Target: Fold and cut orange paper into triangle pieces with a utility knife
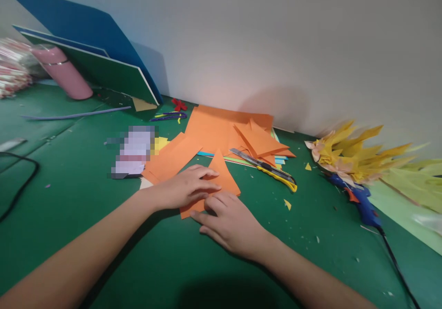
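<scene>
A folded piece of orange paper point(223, 171) lies on the green table with a pointed tip toward the wall. My left hand point(183, 187) rests across its left part, fingers stretched out and slightly apart. From the right, my right hand point(231, 224) presses at the paper's near edge. Its index finger reaches the lower left corner, with the thumb apart from it and the other fingers bent. Both hands cover part of the folds. Just beyond them are an orange strip point(172, 157) and a yellow utility knife point(276, 175) with its blade toward the stacked sheets.
Orange sheets point(214, 127) and folded orange pieces point(262, 138) lie by the wall. A blurred-out phone-like object point(134, 150) is left. Right are a blue glue gun point(366, 203) and yellow paper leaves point(359, 157). A pink bottle point(65, 72) leans by boards point(93, 67).
</scene>
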### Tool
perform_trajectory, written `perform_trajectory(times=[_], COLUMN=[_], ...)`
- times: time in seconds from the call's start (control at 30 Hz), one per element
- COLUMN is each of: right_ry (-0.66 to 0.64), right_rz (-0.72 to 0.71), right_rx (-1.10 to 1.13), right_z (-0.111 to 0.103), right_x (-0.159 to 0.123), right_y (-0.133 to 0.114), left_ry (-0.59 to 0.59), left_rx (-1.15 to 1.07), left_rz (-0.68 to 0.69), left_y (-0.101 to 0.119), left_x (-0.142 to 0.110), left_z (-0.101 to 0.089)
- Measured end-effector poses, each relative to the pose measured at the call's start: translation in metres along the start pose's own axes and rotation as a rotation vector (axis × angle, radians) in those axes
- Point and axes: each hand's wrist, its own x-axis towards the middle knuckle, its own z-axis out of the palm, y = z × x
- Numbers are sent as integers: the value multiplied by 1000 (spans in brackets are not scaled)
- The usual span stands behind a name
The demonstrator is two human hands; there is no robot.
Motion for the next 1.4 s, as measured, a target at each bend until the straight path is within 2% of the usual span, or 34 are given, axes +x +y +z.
perform_trajectory(times=[0.17, 0.27, 0.5, 0.6, 0.77, 0.93, 1.0, 1.13, 1.27, 1.4], right_ry=[247, 343, 347, 350, 481, 347, 376, 562, 491, 419], right_rz=[65, 78, 76, 89, 103, -3, 63, 340, 537, 615], right_rx=[-68, -163, -219, -227, -218, -121, -142, -234, -272, -230], right_z=[-4, -10, -19, -20, -23, -22, -21, -17, -10, -5], right_x=[-8, -18, -38, -39, -36, -33, -35, -46, -52, -51], right_y=[11, 26, 55, 55, 48, 47, 53, 76, 93, 98], left_ry=[-18, -38, -78, -78, -110, -133, -140, -108, -70, -26], left_rx=[5, 2, 7, 16, 35, 79, 95, 121, 130, 117], left_rz=[-23, -43, -77, -87, -103, -135, -141, -122, -69, -19], left_y=[1, 3, 8, 11, 17, 23, 24, 24, 24, 26], left_x=[1, 1, 3, 3, 3, 4, 3, 1, -1, 0], left_z=[-1, -3, -7, -9, -12, -13, -13, -10, -8, -8])
